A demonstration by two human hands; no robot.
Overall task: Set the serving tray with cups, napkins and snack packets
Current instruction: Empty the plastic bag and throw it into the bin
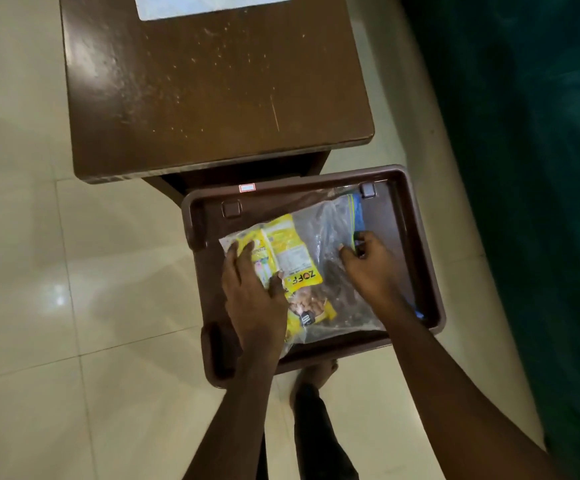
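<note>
Glossy cream floor tiles [39,237] with thin grout lines cover the room. A bright glare spot [58,299] lies on them at the near left. A dark brown wooden table [212,98], its top scratched and speckled, stands far centre, with a white sheet [212,5] at its far edge. Dark green fabric [541,168] fills the right side.

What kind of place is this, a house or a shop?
Probably a room in a home, though I can't tell which. Clues: pale floor tiles, a scratched brown wooden table, and a brown serving tray holding a zip bag of yellow snack packets.
</note>
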